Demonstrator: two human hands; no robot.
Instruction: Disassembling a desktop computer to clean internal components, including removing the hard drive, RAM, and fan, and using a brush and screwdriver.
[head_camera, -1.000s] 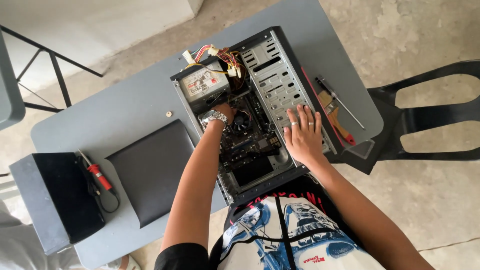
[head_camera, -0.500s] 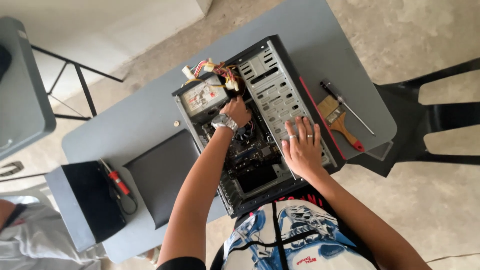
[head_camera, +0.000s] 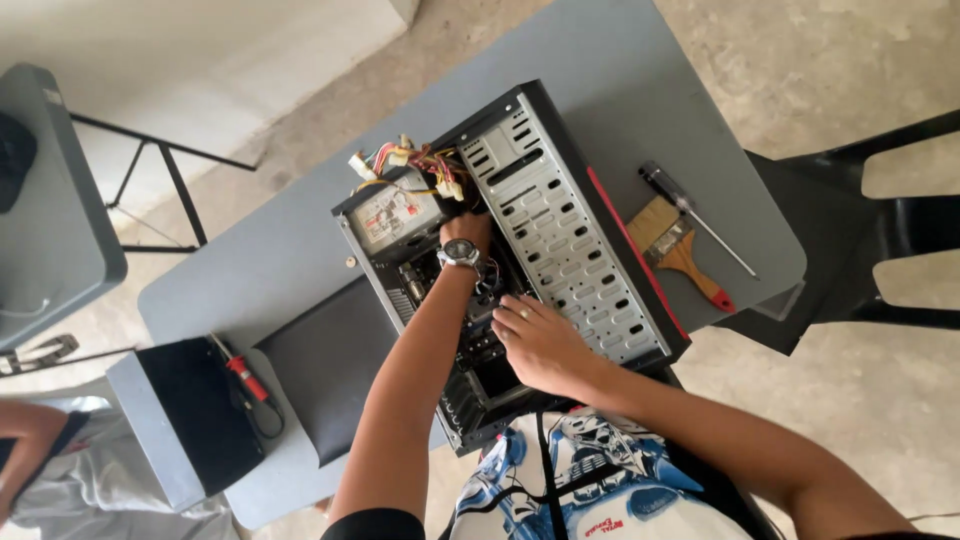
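Both my hands inside the open black metal computer case (head_camera: 560, 200) on the grey table (head_camera: 640, 70).

My left hand (head_camera: 465, 235) reaches beside the multicoloured cable bundle (head_camera: 420, 160), grip hidden; my right hand (head_camera: 535, 340) rests loosely curled, holding nothing; a wooden-handled paintbrush (head_camera: 675, 250) lies right.

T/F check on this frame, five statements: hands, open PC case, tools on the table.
1. Both hands reach inside the open computer case. True: left hand is near the power supply, right hand lower in the case.
2. The left wrist is bare. False: it wears a wristwatch.
3. A paintbrush and a screwdriver lie on the table beside the case. True.
4. The right hand holds the screwdriver. False: the screwdriver lies untouched on the table.
5. The case stands upright with its side panel on. False: it lies flat and open.
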